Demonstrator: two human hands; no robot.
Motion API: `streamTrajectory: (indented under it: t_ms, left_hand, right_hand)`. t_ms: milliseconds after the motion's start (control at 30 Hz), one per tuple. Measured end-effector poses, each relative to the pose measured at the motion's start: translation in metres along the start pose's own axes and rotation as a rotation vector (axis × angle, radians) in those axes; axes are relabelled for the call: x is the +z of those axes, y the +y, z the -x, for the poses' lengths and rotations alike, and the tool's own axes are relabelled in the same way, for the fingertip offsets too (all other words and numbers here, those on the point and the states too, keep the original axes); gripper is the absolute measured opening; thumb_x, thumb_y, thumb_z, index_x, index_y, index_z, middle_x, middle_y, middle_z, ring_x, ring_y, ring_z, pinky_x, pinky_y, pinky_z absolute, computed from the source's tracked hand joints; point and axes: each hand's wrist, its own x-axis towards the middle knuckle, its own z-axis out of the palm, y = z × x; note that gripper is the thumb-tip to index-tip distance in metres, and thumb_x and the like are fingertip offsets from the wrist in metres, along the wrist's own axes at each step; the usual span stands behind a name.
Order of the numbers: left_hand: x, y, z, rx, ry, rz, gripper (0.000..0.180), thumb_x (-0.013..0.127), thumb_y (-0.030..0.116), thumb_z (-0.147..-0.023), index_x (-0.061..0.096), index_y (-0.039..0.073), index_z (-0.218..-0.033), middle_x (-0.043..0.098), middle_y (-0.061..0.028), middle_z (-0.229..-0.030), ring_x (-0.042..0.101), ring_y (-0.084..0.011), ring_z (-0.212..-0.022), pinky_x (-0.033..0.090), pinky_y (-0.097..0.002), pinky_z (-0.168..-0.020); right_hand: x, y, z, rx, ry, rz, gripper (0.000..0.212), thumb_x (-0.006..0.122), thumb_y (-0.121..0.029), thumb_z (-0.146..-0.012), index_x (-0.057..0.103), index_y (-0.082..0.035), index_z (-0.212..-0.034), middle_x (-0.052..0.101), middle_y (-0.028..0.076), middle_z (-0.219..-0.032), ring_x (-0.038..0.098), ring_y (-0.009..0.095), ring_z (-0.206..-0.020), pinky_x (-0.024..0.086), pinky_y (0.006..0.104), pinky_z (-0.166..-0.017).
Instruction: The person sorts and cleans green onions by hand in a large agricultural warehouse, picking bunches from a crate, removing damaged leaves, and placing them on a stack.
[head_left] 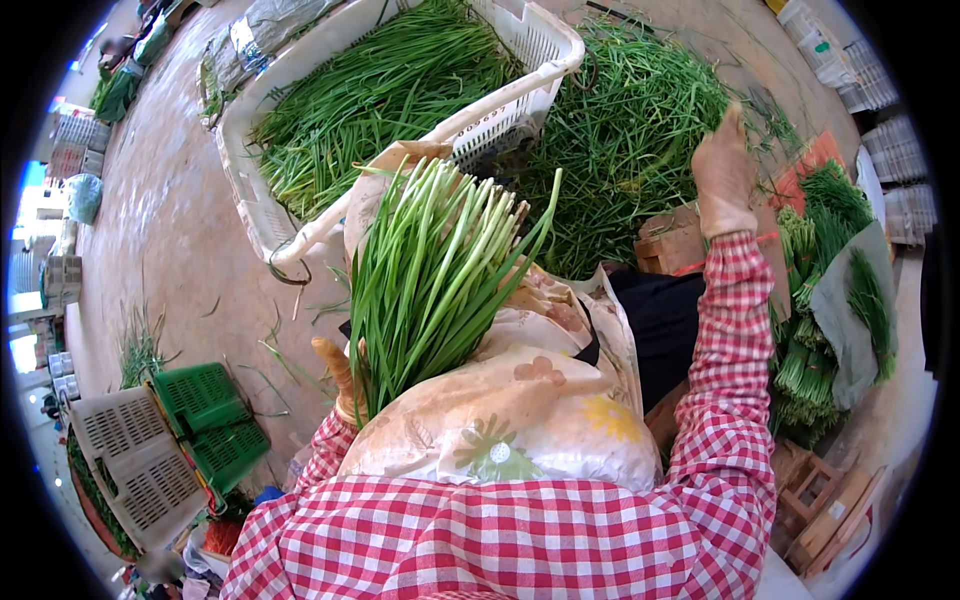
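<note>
A thick bunch of garlic chives [440, 260], pale cut ends pointing away from me, leans across my lap on a flowered apron [560, 400]. My left hand [348, 378], in a tan glove, is closed round the leafy lower left of the bunch; the leaves hide part of its fingers. My right hand [725, 170], also gloved, is stretched out at the far right, over the edge of a heap of loose green leaves [630, 120]. Its fingers look drawn together, and whatever may be in them is hidden.
A white plastic crate [240, 180] full of loose chives stands tilted ahead of me. Tied chive bundles [805, 370] lie at the right beside a grey cloth [845, 300]. Nearer are a wooden stool [810, 490], and at left a green crate [210, 415] and a pale crate [135, 455].
</note>
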Motion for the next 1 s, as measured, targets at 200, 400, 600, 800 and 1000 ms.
streamTrajectory:
  t_ms: [200, 400, 600, 800, 1000]
  left_hand:
    - [-0.005, 0.001, 0.005, 0.011, -0.003, -0.094, 0.091, 0.056, 0.069, -0.073, 0.041, 0.000, -0.132, 0.055, -0.0123, -0.123, 0.058, -0.0216, -0.104, 0.050, -0.0367, -0.087]
    - [0.002, 0.003, 0.009, -0.011, -0.010, -0.170, 0.089, 0.057, 0.066, -0.074, 0.042, 0.000, -0.132, 0.056, -0.0129, -0.122, 0.058, -0.0221, -0.102, 0.050, -0.0371, -0.086]
    - [0.004, -0.001, 0.006, -0.013, -0.009, -0.185, 0.086, 0.059, 0.063, -0.075, 0.043, 0.001, -0.131, 0.056, -0.0134, -0.121, 0.059, -0.0225, -0.101, 0.051, -0.0375, -0.086]
    - [0.004, -0.004, -0.005, -0.025, 0.006, -0.238, 0.083, 0.060, 0.060, -0.075, 0.044, 0.001, -0.130, 0.057, -0.0139, -0.119, 0.060, -0.0230, -0.100, 0.051, -0.0379, -0.085]
    - [0.007, -0.003, -0.006, -0.068, -0.003, -0.266, 0.080, 0.061, 0.057, -0.076, 0.045, 0.001, -0.130, 0.058, -0.0144, -0.118, 0.061, -0.0235, -0.099, 0.052, -0.0383, -0.085]
  right_hand:
    - [-0.066, -0.075, 0.060, 0.388, -1.208, -1.626, 0.090, 0.072, -0.035, -0.079, 0.020, -0.002, -0.144, 0.038, 0.021, -0.140, 0.044, 0.024, -0.125, 0.049, 0.0266, -0.083]
    - [-0.063, -0.087, 0.086, -0.126, -0.775, -1.572, 0.039, 0.066, -0.004, -0.082, 0.059, -0.009, -0.120, 0.067, 0.006, -0.098, 0.062, 0.016, -0.082, 0.049, 0.0269, -0.072]
    - [-0.067, -0.038, 0.016, 0.010, -0.723, -0.397, 0.028, 0.058, 0.003, -0.078, 0.062, -0.004, -0.104, 0.065, 0.013, -0.095, 0.064, 0.028, -0.088, 0.053, 0.0341, -0.081]
    - [-0.099, -0.073, 0.042, -0.547, -0.602, -0.734, 0.049, 0.071, -0.043, -0.069, 0.063, -0.021, -0.112, 0.045, -0.001, -0.136, 0.028, 0.026, -0.135, 0.004, 0.0570, -0.110]
    - [-0.062, -0.080, 0.073, -0.663, -0.720, -0.758, 0.017, 0.064, -0.026, -0.076, 0.067, -0.018, -0.090, 0.063, 0.003, -0.092, 0.058, 0.019, -0.097, 0.010, 0.0711, -0.100]
